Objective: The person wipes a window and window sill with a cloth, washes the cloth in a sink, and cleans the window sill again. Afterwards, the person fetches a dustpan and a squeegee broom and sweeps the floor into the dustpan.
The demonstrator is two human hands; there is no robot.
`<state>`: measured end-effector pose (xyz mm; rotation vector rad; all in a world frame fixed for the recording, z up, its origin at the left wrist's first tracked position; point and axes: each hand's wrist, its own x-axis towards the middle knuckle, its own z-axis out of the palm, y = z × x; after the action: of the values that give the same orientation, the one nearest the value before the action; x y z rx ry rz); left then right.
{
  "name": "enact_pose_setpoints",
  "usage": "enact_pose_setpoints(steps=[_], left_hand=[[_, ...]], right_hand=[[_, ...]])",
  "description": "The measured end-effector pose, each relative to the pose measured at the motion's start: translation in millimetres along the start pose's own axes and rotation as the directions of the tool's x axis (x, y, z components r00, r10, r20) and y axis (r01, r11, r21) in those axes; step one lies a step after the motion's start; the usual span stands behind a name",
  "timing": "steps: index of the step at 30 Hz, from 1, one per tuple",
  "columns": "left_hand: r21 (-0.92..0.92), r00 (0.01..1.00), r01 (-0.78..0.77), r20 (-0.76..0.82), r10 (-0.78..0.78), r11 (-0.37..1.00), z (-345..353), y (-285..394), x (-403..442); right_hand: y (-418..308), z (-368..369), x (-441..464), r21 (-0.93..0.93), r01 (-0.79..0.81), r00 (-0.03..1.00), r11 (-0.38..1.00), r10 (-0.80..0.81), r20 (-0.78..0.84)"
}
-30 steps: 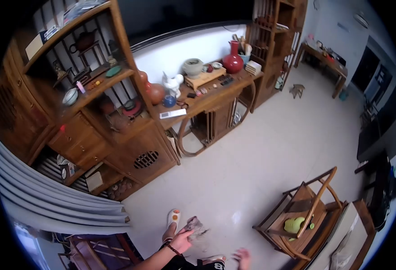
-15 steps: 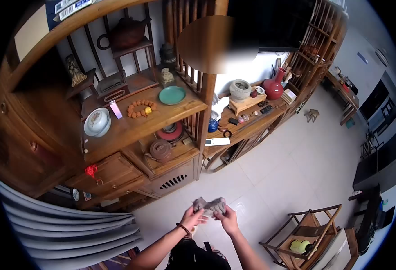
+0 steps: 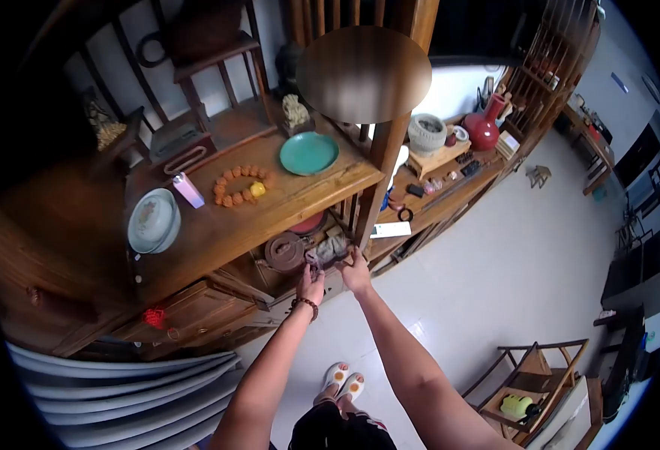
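A grey, lumpy, uneven piece, cloth or carved stone, I cannot tell which, is at the lower shelf between my two hands. My left hand, with a beaded bracelet on its wrist, is closed on its left end. My right hand grips near its right end, close to the wooden post. Just left of the piece sits a brown lidded teapot on the same shelf.
Above is a wooden shelf with a green plate, a bead bracelet, a pink-purple lighter and a lidded white bowl. A red vase stands farther right. A wooden chair is at lower right.
Both hands have moved forward from over the floor to the lower shelf, carrying the grey piece. The view has shifted, and my slippers now show on the floor below.
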<state>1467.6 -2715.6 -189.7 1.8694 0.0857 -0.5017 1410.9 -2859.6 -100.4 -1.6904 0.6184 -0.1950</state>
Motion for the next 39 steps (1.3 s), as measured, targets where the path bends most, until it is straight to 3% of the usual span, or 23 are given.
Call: enact_pose_setpoints(steps=[2, 3, 4, 5, 6, 7, 9, 11, 12, 14, 16, 18, 20, 25, 30, 32, 33, 34, 36, 38, 39], left_hand=[[-0.101, 0.996, -0.07, 0.041, 0.074, 0.992, -2, -21, -22], [-0.14, 0.997, -0.079, -0.025, 0.076, 0.987, -7, 16, -66], [-0.152, 0.999, -0.049, -0.001, 0.05, 0.987, -10, 16, -86], [-0.105, 0.999, -0.03, 0.014, 0.032, 0.994, -14, 15, -110], [-0.1, 0.994, -0.1, 0.037, 0.104, 0.99, -11, -10, -125], [-0.156, 0.989, -0.02, 0.145, 0.043, 0.988, -13, -32, -142], [-0.025, 0.965, 0.067, 0.255, -0.059, 0.997, -2, -52, -176], [0.141, 0.899, 0.201, 0.367, -0.24, 0.969, 9, -56, -202], [0.188, 0.855, 0.247, 0.419, -0.305, 0.95, 21, -75, -205], [0.368, 0.801, 0.196, 0.475, -0.365, 0.909, 53, -64, -212], [0.393, 0.744, 0.145, 0.561, -0.362, 0.908, 98, -51, -211], [0.421, 0.684, 0.086, 0.634, -0.361, 0.903, 148, -38, -201], [0.333, 0.618, -0.252, 0.778, -0.113, 0.909, 211, -23, -187], [0.194, 0.419, -0.339, 0.907, -0.037, 0.921, 376, 83, -188], [0.128, 0.363, -0.401, 0.932, 0.029, 0.907, 578, 169, -177], [0.166, 0.375, -0.35, 0.927, -0.025, 0.922, 661, 170, -152], [0.19, 0.382, -0.4, 0.924, -0.025, 0.897, 707, 175, -138], [0.226, 0.372, -0.409, 0.926, -0.064, 0.884, 744, 187, -123], [0.261, 0.376, -0.3, 0.916, -0.138, 0.917, 810, 220, -110], [0.193, 0.394, -0.293, 0.917, -0.066, 0.936, 865, 297, -124], [0.152, 0.425, -0.276, 0.905, -0.021, 0.949, 896, 333, -126]], right_hand=[[7, -11, -17, 0.14, -0.076, 0.995, 0.987, 0.085, -0.057], [26, -18, -31, 0.182, -0.08, 0.996, 0.98, 0.087, -0.029], [55, -27, -51, 0.176, -0.004, 0.999, 0.984, 0.013, -0.045], [73, -45, -81, 0.239, -0.029, 0.999, 0.971, 0.022, 0.029], [83, -65, -117, 0.321, -0.173, 0.985, 0.931, 0.155, 0.082], [92, -85, -157, 0.401, -0.306, 0.952, 0.864, 0.271, 0.142], [141, -132, -235, 0.2, -0.419, 0.903, 0.886, 0.383, 0.195], [168, -181, -313, 0.212, -0.567, 0.82, 0.796, 0.571, 0.051], [174, -202, -349, 0.416, -0.592, 0.753, 0.69, 0.658, -0.021], [174, -243, -399, 0.504, -0.582, 0.658, 0.639, 0.734, -0.171], [155, -272, -416, 0.567, -0.514, 0.609, 0.644, 0.739, -0.289], [149, -299, -412, 0.626, -0.396, 0.626, 0.671, 0.696, -0.35], [133, -328, -382, 0.647, -0.323, 0.625, 0.691, 0.669, -0.402], [141, -424, -291, 0.564, -0.053, 0.719, 0.824, 0.423, -0.551], [169, -598, -191, 0.591, -0.014, 0.685, 0.807, 0.438, -0.582], [216, -682, -142, 0.615, -0.113, 0.675, 0.78, 0.515, -0.529], [233, -726, -116, 0.51, -0.251, 0.644, 0.823, 0.536, -0.547], [229, -760, -95, 0.549, -0.252, 0.627, 0.797, 0.567, -0.535], [203, -845, -54, 0.455, -0.052, 0.643, 0.889, 0.378, -0.665], [160, -914, -28, 0.561, 0.029, 0.678, 0.828, 0.395, -0.619], [150, -947, -13, 0.55, -0.007, 0.686, 0.835, 0.404, -0.605]])
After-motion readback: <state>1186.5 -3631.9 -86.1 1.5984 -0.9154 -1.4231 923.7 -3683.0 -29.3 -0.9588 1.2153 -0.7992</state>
